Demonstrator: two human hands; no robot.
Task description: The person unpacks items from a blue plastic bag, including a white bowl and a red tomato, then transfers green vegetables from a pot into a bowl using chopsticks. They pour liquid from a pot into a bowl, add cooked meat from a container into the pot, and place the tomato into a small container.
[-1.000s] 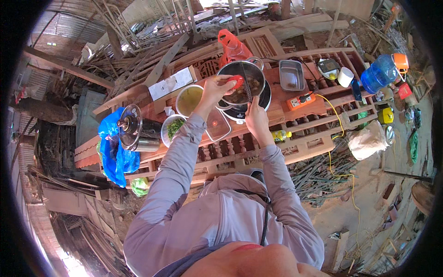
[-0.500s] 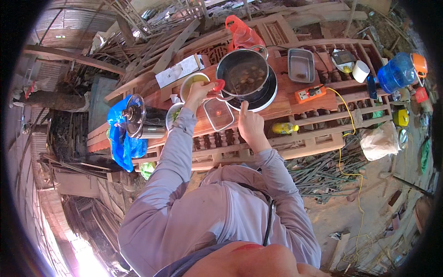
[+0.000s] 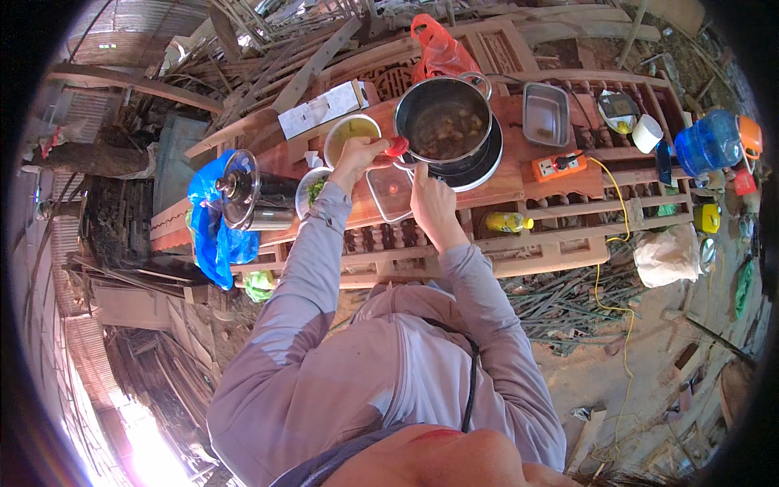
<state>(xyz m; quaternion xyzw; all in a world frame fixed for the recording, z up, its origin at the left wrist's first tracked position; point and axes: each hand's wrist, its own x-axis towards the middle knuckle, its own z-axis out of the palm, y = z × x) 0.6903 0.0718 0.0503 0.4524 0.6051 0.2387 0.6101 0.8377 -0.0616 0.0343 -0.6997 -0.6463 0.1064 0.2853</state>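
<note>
My left hand [image 3: 357, 159] is closed on a small rounded red thing [image 3: 395, 146], whose kind I cannot make out, beside the pot's left rim. A dark pot [image 3: 398, 122] with brown liquid and chunks stands on a round black cooker with a pale rim [image 3: 487, 172]. Nothing shows in my right hand [image 3: 436, 209]; its index finger stretches up to the cooker's near left edge, close to the pot handle, the other fingers curled. I cannot tell whether the fingertip touches. By my left hand are a bowl of yellowish liquid [image 3: 333, 140], a bowl of greens [image 3: 314, 188] and a clear box [image 3: 391, 209].
A steel pot with a glass lid [image 3: 272, 213] stands left by a blue bag [image 3: 213, 243]. Right are a metal tray [image 3: 545, 114], an orange power strip [image 3: 558, 166] with a yellow cord, a yellow bottle [image 3: 507, 221] and a blue water jug [image 3: 706, 146]. Carved wooden panels form the surface.
The view has shifted, so the table things appear farther right and slightly higher. Against them, my right hand has moved left along the cooker's edge. My left hand still grips the red thing.
</note>
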